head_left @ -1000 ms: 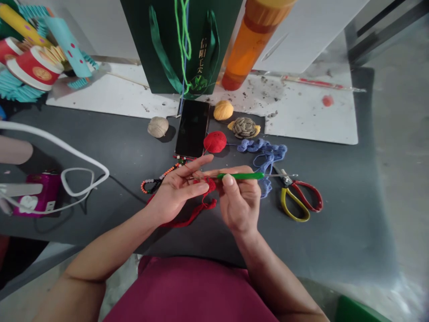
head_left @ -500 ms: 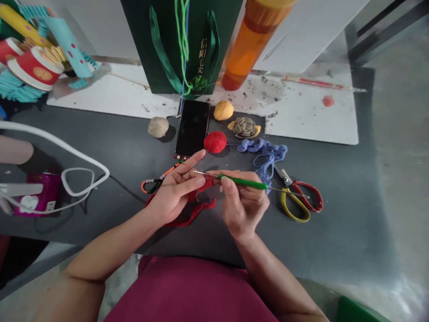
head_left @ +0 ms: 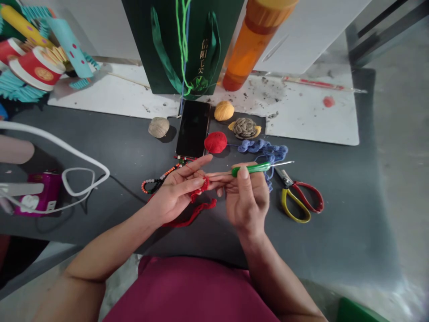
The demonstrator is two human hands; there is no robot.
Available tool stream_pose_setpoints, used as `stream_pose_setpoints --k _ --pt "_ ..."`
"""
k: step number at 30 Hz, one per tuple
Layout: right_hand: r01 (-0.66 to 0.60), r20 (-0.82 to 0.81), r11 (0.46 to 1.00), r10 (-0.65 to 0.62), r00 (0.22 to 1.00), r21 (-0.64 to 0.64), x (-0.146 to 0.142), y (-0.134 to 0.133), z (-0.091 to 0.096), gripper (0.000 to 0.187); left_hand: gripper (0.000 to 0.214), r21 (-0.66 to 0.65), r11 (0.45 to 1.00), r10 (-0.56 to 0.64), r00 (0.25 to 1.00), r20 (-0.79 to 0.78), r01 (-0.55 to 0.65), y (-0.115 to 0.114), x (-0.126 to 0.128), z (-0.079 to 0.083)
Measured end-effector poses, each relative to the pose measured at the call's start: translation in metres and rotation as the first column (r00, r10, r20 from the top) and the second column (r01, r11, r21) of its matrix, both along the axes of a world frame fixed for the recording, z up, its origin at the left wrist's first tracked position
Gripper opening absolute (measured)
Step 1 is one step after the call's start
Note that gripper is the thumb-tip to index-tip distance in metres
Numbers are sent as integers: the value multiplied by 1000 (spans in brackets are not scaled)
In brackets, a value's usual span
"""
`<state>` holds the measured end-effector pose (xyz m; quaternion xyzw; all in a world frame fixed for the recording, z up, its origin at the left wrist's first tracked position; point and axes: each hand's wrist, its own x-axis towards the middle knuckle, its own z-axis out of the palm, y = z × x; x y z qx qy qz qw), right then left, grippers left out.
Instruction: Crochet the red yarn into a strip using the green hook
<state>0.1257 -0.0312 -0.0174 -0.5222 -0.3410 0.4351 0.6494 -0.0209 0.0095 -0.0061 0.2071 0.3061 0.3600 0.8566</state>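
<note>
My left hand (head_left: 176, 192) pinches a small red crocheted piece (head_left: 201, 188) between thumb and fingers, and its loose red strip (head_left: 192, 215) trails onto the table. My right hand (head_left: 247, 201) grips a green-handled crochet hook (head_left: 251, 168) with its metal shaft pointing up and right. The hook's left end is hidden behind my fingers. A red yarn ball (head_left: 215, 142) sits just beyond my hands, and a blue crocheted strip (head_left: 266, 153) lies beyond my right fingers. Red-and-yellow-handled scissors (head_left: 298, 197) lie to their right.
A black phone (head_left: 192, 129), a beaded string (head_left: 161, 176), a tan yarn ball (head_left: 158, 127), an orange yarn ball (head_left: 224, 110) and a braided knot (head_left: 244, 128) lie on the dark table (head_left: 318, 241). A green paper bag (head_left: 181, 44) and an orange bottle (head_left: 251, 49) stand behind them.
The hook has swung so its right end points upward, and its left tip no longer shows at the red work. My right hand has risen slightly, and my hands are closer together.
</note>
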Motion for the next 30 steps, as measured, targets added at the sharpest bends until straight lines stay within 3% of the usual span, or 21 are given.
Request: stream_pose_setpoints --k 6,12,21,27,30 --pt "-57 -92 997 61 994 42 -3 1 1 25 43 84 996 37 999 -23 -35 -2 2 7" --pt "-53 -34 994 57 998 95 -8 1 -1 24 47 172 981 109 987 -116 -88 -4 3 7" --pt "-75 -55 990 82 995 120 -5 3 -2 19 46 94 995 47 998 -42 -43 0 3 8" --pt "-56 32 988 52 998 144 -6 1 -2 17 48 136 988 90 993 -78 -79 -3 3 7" --pt "-70 178 971 28 984 231 -5 -3 1 5 50 213 970 149 980 -132 -119 -5 3 7"
